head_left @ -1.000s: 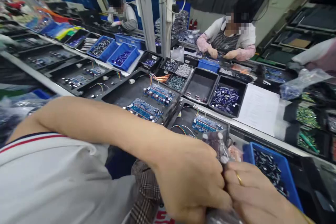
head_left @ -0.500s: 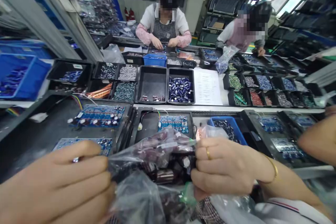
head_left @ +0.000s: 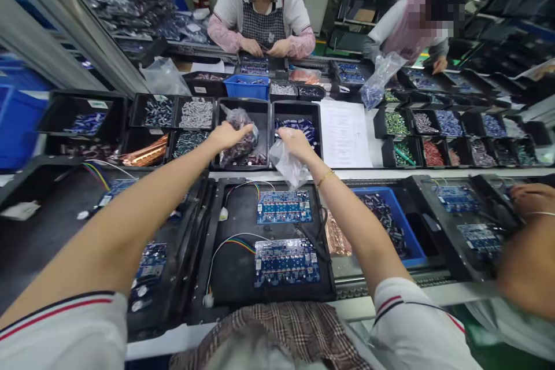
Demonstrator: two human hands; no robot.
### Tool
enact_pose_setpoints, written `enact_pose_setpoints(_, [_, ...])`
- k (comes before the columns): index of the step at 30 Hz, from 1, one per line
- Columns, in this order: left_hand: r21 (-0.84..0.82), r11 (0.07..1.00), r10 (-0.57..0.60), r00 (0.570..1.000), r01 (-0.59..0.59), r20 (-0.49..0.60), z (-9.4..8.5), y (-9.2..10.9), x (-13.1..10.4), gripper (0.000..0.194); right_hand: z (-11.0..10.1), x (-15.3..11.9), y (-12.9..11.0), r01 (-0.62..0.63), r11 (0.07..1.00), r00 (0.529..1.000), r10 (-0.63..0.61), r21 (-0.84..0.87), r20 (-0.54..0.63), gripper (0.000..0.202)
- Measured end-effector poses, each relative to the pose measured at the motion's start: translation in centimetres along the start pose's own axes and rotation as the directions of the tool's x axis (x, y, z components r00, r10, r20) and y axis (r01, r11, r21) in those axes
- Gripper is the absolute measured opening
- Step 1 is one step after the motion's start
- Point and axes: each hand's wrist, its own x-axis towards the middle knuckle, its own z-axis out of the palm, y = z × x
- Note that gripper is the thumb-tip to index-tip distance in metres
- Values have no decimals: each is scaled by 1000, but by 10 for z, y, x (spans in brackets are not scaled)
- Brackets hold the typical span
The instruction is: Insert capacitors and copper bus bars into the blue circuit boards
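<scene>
We observe the left hand (head_left: 229, 135) on a clear plastic bag of dark components (head_left: 248, 141), which lies in a black rectangular plastic bin (head_left: 263, 113); its thumb extends, but we cannot tell whether the fingers grip. We find the right hand (head_left: 299, 147) pinching crumpled translucent plastic (head_left: 288, 166) at the near side of purple-blue cylindrical components (head_left: 304, 126), to the right.

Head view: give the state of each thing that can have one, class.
Left hand, on parts bag, grip unclear
Right hand, gripping clear bag
Parts bag, crumpled, in black bin
Black bin, open
Clear bag, crumpled
Paper, flat, printed
Front tray, holding two boards
Boards, lying flat
Blue bin, open, holding parts
</scene>
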Motion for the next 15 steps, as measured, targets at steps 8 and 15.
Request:
enact_pose_setpoints(8, [456,884,138,989,-101,-49,-42,38,20,43,8,-6,2,32,988,990,-10,-150,142,29])
enact_pose_setpoints(15, [667,726,293,953,-168,-80,-109,64,33,79,32,25,-10,78,947,995,-57,-312,77,50])
